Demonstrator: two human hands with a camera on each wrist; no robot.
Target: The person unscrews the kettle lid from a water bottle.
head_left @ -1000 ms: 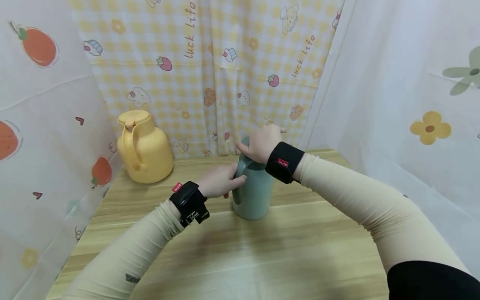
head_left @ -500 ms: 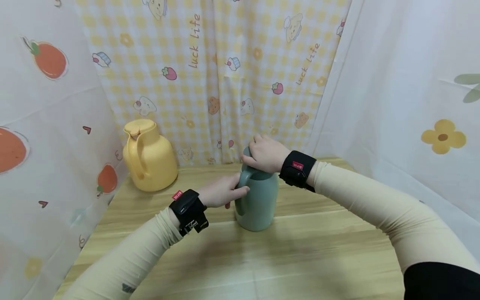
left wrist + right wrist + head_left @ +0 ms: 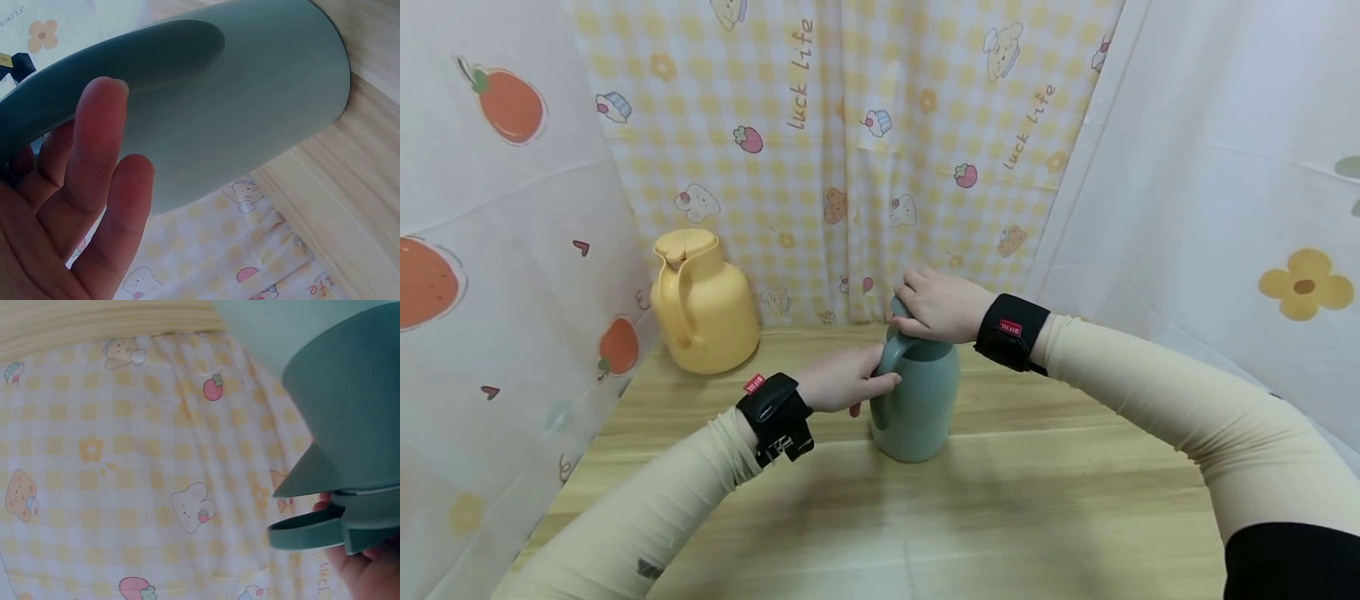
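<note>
A grey-green vacuum jug (image 3: pixel 925 404) stands upright on the wooden table. My left hand (image 3: pixel 842 379) grips its handle (image 3: pixel 144 53) from the left side, thumb laid across the near side. In the left wrist view two fingers (image 3: pixel 100 125) stick out below the handle while others curl in behind it. My right hand (image 3: pixel 946 304) lies over the jug's top and holds the lid (image 3: pixel 375 509); in the right wrist view fingers show behind the lid, and a flat projecting tab (image 3: pixel 306 532) juts out close to the pouring spout (image 3: pixel 312 472).
At the back left a yellow jug (image 3: pixel 715 308) with a handle stands on the table (image 3: pixel 820 517). Behind the table hangs a yellow-checked curtain (image 3: pixel 775 208). White printed sheets (image 3: pixel 1195 233) flank both sides.
My right hand has turned counterclockwise on the jug's top, its fingers swinging from the right toward the far left. The left hand keeps its hold on the handle. The head view has shifted slightly.
</note>
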